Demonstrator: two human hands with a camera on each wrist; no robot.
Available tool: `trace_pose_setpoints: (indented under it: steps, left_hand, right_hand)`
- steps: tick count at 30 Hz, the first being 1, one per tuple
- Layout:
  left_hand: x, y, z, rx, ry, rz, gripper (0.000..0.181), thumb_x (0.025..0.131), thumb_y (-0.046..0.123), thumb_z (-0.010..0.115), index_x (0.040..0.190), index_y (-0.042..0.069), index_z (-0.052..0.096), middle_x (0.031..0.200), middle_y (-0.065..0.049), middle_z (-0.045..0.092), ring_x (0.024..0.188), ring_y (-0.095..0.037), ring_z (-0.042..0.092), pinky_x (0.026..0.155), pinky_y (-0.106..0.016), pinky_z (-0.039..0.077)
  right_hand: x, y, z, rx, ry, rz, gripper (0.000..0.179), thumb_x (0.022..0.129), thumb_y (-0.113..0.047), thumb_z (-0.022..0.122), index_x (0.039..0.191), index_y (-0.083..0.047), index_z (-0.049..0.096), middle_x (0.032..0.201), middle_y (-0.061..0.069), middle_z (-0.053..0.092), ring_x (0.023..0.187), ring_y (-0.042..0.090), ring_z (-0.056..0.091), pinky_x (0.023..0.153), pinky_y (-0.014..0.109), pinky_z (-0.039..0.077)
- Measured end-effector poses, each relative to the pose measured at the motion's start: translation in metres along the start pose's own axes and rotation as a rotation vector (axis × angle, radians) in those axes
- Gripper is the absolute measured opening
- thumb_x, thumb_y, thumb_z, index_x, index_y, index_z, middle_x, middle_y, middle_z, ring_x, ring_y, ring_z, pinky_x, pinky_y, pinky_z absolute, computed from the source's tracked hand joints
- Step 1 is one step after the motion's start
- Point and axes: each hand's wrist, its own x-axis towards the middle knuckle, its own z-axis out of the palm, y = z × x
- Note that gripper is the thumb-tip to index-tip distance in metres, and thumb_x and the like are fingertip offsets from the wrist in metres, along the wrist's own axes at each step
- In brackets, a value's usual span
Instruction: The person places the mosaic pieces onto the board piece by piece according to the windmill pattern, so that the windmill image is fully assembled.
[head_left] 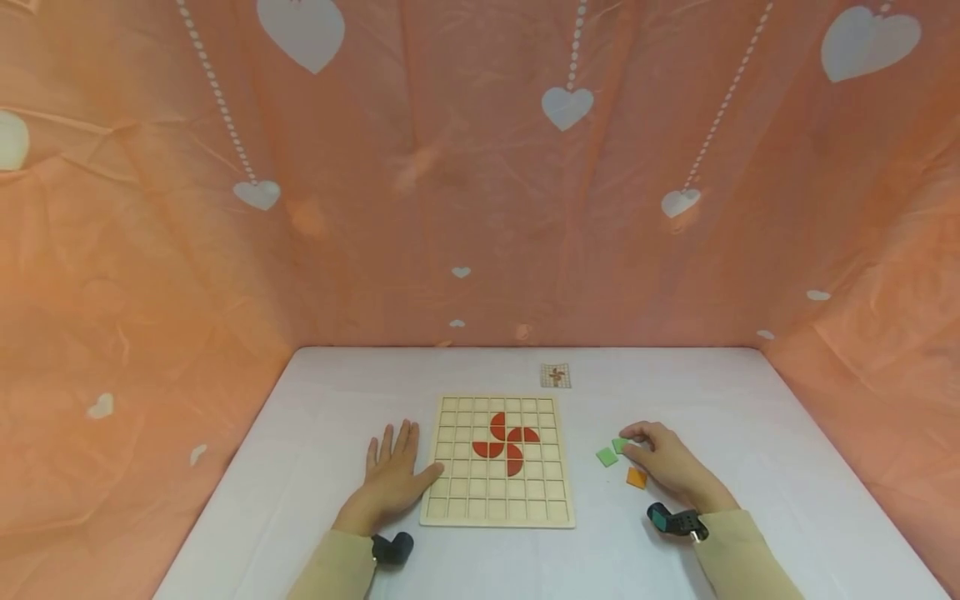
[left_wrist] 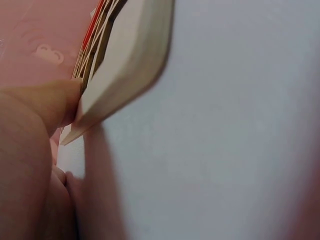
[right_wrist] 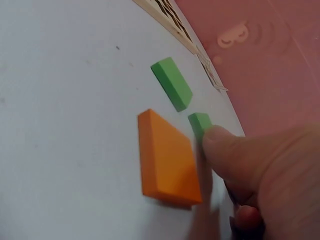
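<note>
A wooden grid board (head_left: 497,503) lies on the white table, with red rounded pieces (head_left: 514,459) set in its middle like a pinwheel. My left hand (head_left: 390,483) lies flat at the board's left side, fingers spread, its thumb (left_wrist: 65,100) touching the edge. Right of the board, my right hand (head_left: 671,467) pinches a green square tile (right_wrist: 199,122) between thumb and fingers, which partly cover it. Beside that tile lies another green square tile (right_wrist: 172,84). An orange square tile (right_wrist: 170,160) sits nearer to me, just below the right thumb.
Behind the board's right corner lies a small pattern card (head_left: 556,376) showing a pinwheel on a grid. Orange cloth with white hearts (head_left: 567,108) hangs around the white table (head_left: 360,375). A dark wrist device sits on each wrist.
</note>
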Motion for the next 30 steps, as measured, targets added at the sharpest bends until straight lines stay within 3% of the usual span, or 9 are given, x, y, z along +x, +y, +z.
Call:
trace_pose_setpoints:
  steps: [9, 17, 24, 30]
  left_hand:
    - [0.0018, 0.0, 0.0008, -0.027, -0.001, 0.005, 0.091, 0.094, 0.057, 0.048, 0.153, -0.002, 0.011, 0.16, -0.021, 0.005, 0.145, -0.039, -0.01, 0.11, -0.053, -0.018]
    - [0.0053, -0.0043, 0.0047, 0.014, -0.002, -0.014, 0.091, 0.093, 0.056, 0.05, 0.154, 0.002, 0.009, 0.16, -0.017, 0.004, 0.145, -0.037, -0.009, 0.111, -0.054, -0.015]
    - [-0.0003, 0.0028, -0.004, 0.009, -0.014, -0.004, 0.09, 0.094, 0.053, 0.053, 0.153, -0.002, 0.013, 0.16, -0.021, 0.007, 0.145, -0.04, -0.005, 0.111, -0.056, -0.013]
    - [0.0, 0.002, -0.0037, 0.006, -0.013, -0.011, 0.092, 0.092, 0.054, 0.055, 0.154, 0.0, 0.013, 0.16, -0.02, 0.007, 0.145, -0.039, -0.005, 0.112, -0.054, -0.012]
  right_hand:
    - [0.0016, -0.0014, 0.0016, -0.039, 0.018, 0.0, 0.023, 0.094, -0.02, 0.064, 0.113, -0.006, 0.061, 0.12, 0.016, 0.051, 0.113, 0.035, 0.044, 0.1, 0.059, 0.035]
    - [0.0033, 0.0001, 0.0026, -0.033, 0.015, 0.026, 0.024, 0.094, -0.022, 0.064, 0.113, -0.007, 0.059, 0.117, 0.013, 0.05, 0.111, 0.033, 0.043, 0.098, 0.056, 0.036]
    - [0.0036, 0.0018, 0.0016, -0.033, 0.012, -0.001, 0.023, 0.094, -0.022, 0.064, 0.109, -0.007, 0.056, 0.115, 0.013, 0.052, 0.108, 0.032, 0.044, 0.093, 0.049, 0.039]
    - [0.0018, -0.0009, 0.0019, -0.042, 0.021, 0.002, 0.023, 0.094, -0.023, 0.064, 0.108, -0.006, 0.056, 0.119, 0.016, 0.052, 0.111, 0.034, 0.044, 0.098, 0.057, 0.035]
